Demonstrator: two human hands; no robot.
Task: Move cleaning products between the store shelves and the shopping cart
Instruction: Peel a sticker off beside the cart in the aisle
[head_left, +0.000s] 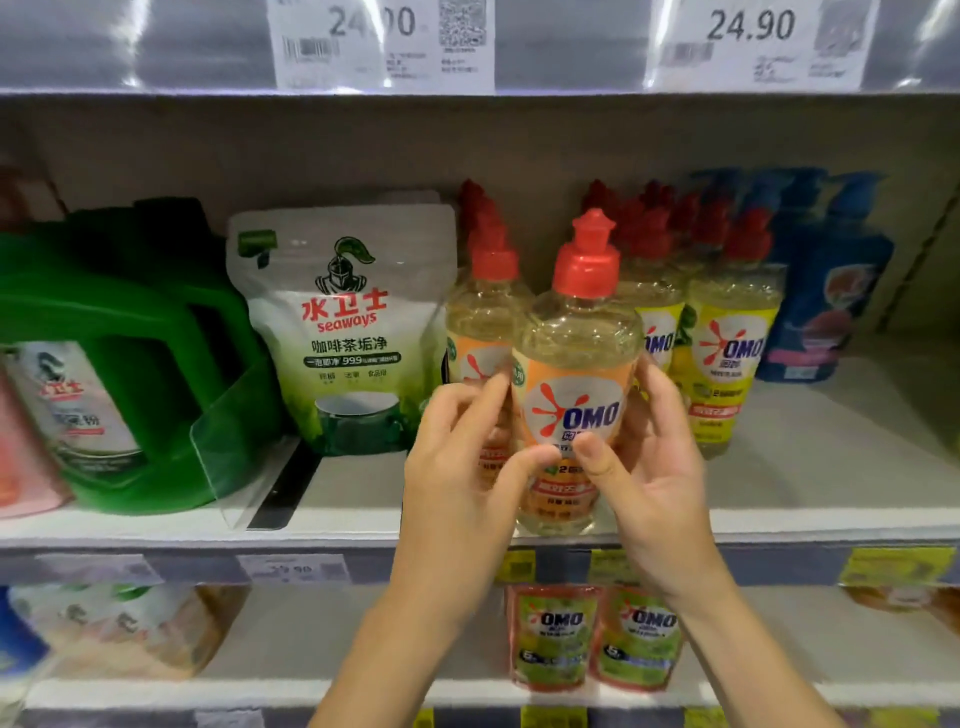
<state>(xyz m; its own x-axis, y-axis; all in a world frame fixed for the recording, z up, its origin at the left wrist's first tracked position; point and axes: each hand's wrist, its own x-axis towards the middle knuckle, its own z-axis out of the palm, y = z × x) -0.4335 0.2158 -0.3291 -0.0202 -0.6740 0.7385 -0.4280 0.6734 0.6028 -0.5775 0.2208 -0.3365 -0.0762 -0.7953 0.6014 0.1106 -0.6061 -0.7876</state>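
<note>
An OMO dish-soap bottle (576, 374) with an orange label and red cap stands upright at the front edge of the middle shelf (831, 519). My left hand (457, 467) grips its left side and my right hand (649, 467) grips its right side, both thumbs across the label. More orange-label OMO bottles (480, 317) stand right behind it. Yellow-label OMO bottles (727, 353) line up to the right. No shopping cart is in view.
A white Seaways pouch (348, 332) and a green jug (130, 364) stand to the left, with a clear divider (234, 447) between them. Blue refill pouches (826, 291) stand far right. Small OMO pouches (592, 639) sit on the shelf below. Price tags hang above.
</note>
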